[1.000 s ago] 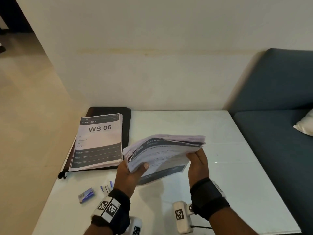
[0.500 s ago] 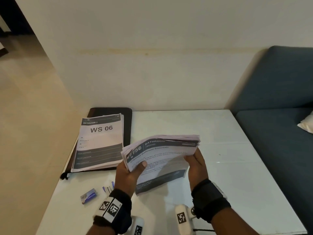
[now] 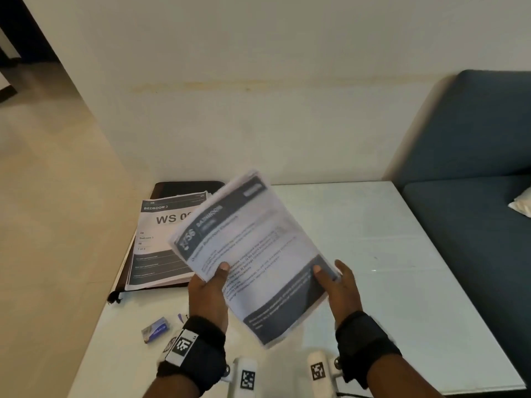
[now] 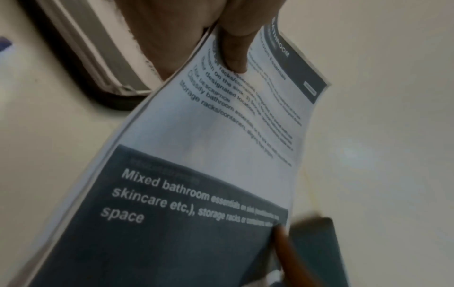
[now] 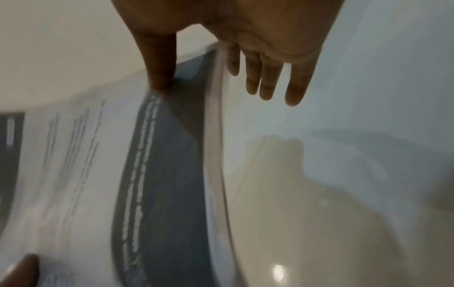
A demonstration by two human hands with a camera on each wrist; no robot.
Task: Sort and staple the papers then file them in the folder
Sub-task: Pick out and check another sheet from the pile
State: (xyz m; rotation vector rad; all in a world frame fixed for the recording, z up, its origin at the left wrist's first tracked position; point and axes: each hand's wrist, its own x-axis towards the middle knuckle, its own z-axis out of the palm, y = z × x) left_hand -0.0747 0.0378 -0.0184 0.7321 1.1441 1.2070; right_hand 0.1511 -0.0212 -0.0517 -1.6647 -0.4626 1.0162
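Two hands are holding one sheaf of printed papers [image 3: 253, 254] in the air over a white table [image 3: 388, 268], its glossy top throwing back a small glint of light. That table is standing in a corner, pressed against a plain cream wall [image 3: 258, 96] at the back and sitting just beside a dark blue upholstered sofa [image 3: 474, 182] on the right, where a pale cushion [image 3: 521, 205] is peeking in at the edge. Beige floor [image 3: 43, 211] is stretching away to the left.

The left hand [image 3: 208, 294] is gripping the sheaf at its near left edge, thumb lying across the printed face. The right hand [image 3: 340, 288] is clasping the lower right corner, thumb on top and straight fingers [image 5: 270, 77] spread underneath. The sheets are thin, slightly bowed and tilted, blurred, with dark bands at head and foot and grey text between; "BATHROOM" is showing in the header.

At the table's far left corner a black folder [image 3: 186, 188], rounded at the corners and matte, is lying flat, with a second stack of papers [image 3: 161, 242] headed "BEDROOM 3" resting on it. Near the left wrist a small blue and white box [image 3: 156, 330] is sitting on the tabletop, its nature unclear.
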